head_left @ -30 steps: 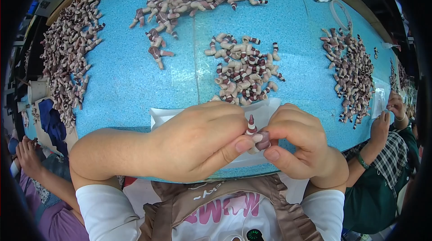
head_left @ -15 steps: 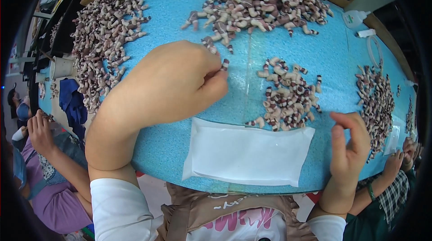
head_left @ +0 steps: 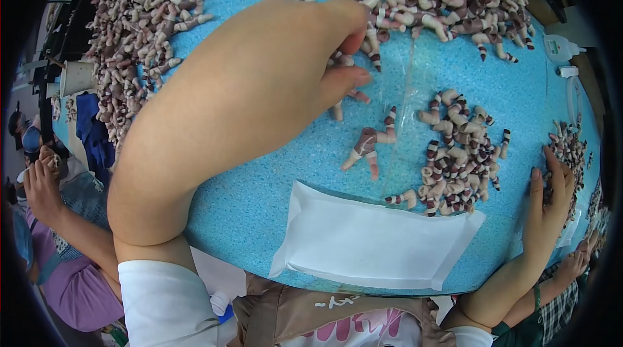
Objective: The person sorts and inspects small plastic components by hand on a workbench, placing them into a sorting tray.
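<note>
My left hand (head_left: 318, 55) reaches over the near edge of a large heap of small brown-and-cream moulded parts (head_left: 448, 3). Its thumb and forefinger are apart, with a part partly hidden between and under them; no firm grip shows. Just nearer lies a brown forked part with pale legs (head_left: 366, 143), a short dark-striped bent piece touching its upper right. To the right sits a small pile of striped, bent tube-like pieces (head_left: 454, 152). My right hand (head_left: 551, 194), fingers stretched, is at the edge of another pile of similar parts (head_left: 568, 146) on the far right.
A flat white packet (head_left: 379, 240) lies at the near edge of the blue tabletop (head_left: 272, 188). Another heap of parts (head_left: 139, 29) is on the left. A white squeeze bottle (head_left: 561, 47) stands at the back right. Co-workers sit on both sides; one's hand (head_left: 45, 185) shows at left.
My left hand has moved forward and right to the large heap; the striped piece it pinched is out of its fingers. The forked part now lies bare on the table. My right hand has moved right, fingers straightened.
</note>
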Demonstrator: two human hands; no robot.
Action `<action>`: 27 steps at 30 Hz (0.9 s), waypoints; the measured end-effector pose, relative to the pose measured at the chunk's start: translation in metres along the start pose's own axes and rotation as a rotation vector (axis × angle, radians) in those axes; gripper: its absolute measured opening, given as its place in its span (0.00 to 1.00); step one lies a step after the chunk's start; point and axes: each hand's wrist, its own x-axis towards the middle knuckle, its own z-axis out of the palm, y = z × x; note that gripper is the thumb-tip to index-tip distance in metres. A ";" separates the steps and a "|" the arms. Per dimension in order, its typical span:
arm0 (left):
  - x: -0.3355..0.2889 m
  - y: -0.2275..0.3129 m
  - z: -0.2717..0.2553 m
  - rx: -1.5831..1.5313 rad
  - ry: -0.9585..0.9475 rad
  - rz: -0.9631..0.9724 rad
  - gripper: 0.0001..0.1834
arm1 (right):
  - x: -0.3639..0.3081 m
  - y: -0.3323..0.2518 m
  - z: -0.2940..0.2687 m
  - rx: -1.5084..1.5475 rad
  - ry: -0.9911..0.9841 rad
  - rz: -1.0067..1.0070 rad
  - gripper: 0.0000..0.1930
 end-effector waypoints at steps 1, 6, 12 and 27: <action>0.000 -0.001 0.002 0.007 0.042 0.042 0.09 | 0.000 0.001 0.001 -0.041 0.022 -0.036 0.15; -0.005 0.014 -0.003 -0.012 -0.026 0.015 0.11 | 0.000 0.017 0.004 0.004 0.022 -0.103 0.14; -0.001 0.014 0.001 -0.148 0.015 0.094 0.13 | 0.000 0.003 0.003 0.098 0.034 -0.011 0.12; 0.007 0.010 -0.010 -0.353 -0.276 0.020 0.15 | 0.000 0.009 0.003 0.085 0.029 -0.026 0.13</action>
